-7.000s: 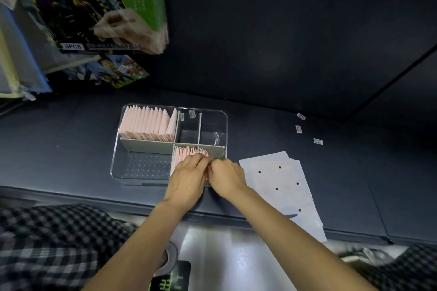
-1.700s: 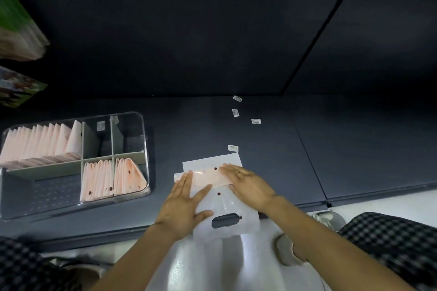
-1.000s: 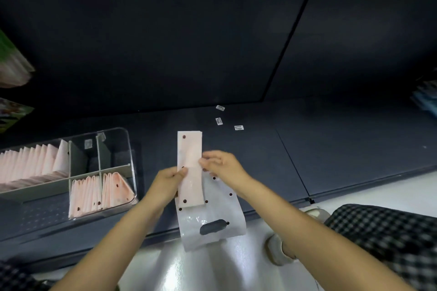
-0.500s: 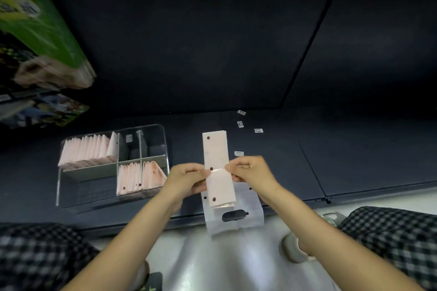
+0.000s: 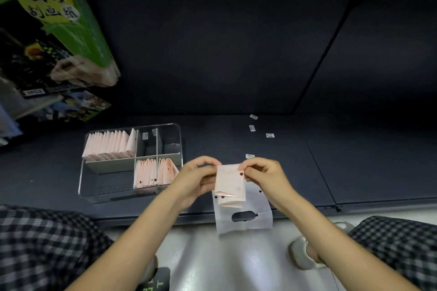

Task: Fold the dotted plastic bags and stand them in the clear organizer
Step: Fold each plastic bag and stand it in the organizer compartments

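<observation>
The long strip has just been doubled over, so both hands, left hand [image 5: 198,178] and right hand [image 5: 262,173], now pinch a compact folded bag [image 5: 229,184] between them, ready for the clear organizer [image 5: 94,194] off beyond the left hand.

Pale pink folded bag [image 5: 229,183], dark dots

"5PCS" label on green pkg [image 5: 59,19]

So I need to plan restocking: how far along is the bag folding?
Done: folded pink bags stand in the clear organizer, a full row in the back-left compartment and two groups front-right. In hand: the left hand and right hand pinch a half-folded dotted bag. Left: at least one flat bag on the shelf edge; the front-left compartment holds none.
</observation>
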### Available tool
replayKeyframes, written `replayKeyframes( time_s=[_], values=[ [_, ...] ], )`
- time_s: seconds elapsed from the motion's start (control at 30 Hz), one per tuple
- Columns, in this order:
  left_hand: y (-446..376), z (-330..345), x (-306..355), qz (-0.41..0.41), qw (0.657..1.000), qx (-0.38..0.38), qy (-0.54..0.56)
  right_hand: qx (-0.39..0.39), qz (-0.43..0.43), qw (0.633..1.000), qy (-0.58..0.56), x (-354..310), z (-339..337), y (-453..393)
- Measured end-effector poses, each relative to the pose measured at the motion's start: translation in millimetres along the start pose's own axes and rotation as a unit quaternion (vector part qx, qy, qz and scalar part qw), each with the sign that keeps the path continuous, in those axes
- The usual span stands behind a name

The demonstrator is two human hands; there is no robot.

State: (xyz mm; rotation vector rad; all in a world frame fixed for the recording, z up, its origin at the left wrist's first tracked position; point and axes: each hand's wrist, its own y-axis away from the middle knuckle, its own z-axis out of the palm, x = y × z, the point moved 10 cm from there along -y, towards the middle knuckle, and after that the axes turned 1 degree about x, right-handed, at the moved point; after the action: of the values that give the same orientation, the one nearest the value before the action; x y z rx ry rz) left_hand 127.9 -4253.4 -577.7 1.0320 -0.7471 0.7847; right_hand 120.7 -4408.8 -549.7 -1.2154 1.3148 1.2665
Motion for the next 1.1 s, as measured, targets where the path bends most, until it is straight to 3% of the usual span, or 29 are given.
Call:
replayKeyframes(
  time_s=[0.27,0.43,0.6,0.7,0.97,1.1],
  values=[
    [-1.7,-0.3,-23.3,-0.096,0.995,0.006,-0.011,0.003,-0.043,0.998,0.046,-3.4,0.3,-1.3],
    [-6.1,-8.4,-19.9,-0.035,0.997,0.061,-0.043,0.000,-0.033,0.996,0.087,0.9,8.8,-0.2],
    [-6.8,-13.7,4.1,0.096,0.981,0.091,-0.143,-0.005,0.046,0.999,0.021,14.1,16.2,0.8],
    [-5.7,-10.8,11.5,0.141,0.966,0.087,-0.199,0.014,0.043,0.996,0.080,15.0,20.1,2.2],
    [-7.3,-16.2,-11.2,0.056,0.982,0.067,-0.165,0.080,0.039,0.993,0.084,19.9,10.2,-3.4],
    [-4.6,-27.0,-8.4,0.073,0.983,0.107,-0.129,0.034,0.101,0.994,0.028,44.9,32.0,-1.0]
  ],
)
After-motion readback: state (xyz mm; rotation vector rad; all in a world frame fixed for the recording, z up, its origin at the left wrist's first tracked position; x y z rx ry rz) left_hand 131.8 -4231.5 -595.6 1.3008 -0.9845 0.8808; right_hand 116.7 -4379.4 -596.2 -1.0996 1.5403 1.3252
